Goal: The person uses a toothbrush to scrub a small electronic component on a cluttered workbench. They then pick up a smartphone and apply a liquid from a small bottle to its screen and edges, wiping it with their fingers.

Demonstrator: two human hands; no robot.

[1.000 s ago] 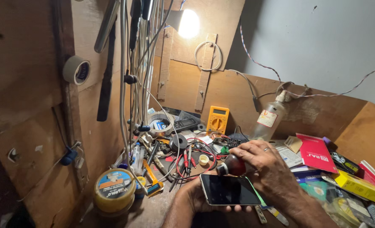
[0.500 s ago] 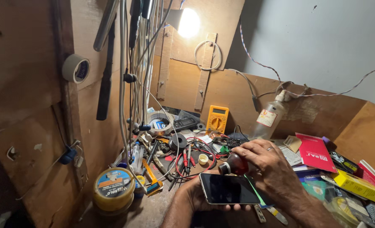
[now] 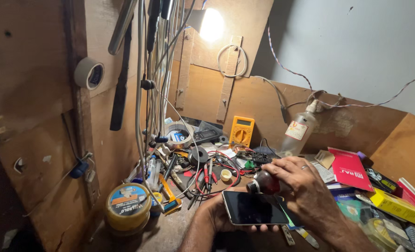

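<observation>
1. A dark-screened phone (image 3: 254, 208) is held flat, screen up, low in the middle of the view, above a cluttered wooden workbench (image 3: 170, 233).
2. The phone is cradled from beneath by the left hand (image 3: 219, 215); its fingers are curled around the near left edge, grasping the phone.
3. A small dark-red bottle (image 3: 263, 183) is gripped in the right hand (image 3: 305, 186), with the fingers wrapped over its body.
4. The bottle is tilted, its neck pointed down-left, just above the phone's upper edge.
5. Behind the hands, red and black test leads (image 3: 209, 175), a yellow multimeter (image 3: 241, 130) and a clear plastic bottle (image 3: 298, 133) are seen; a yellow tin (image 3: 128, 207) is set at the left.
</observation>
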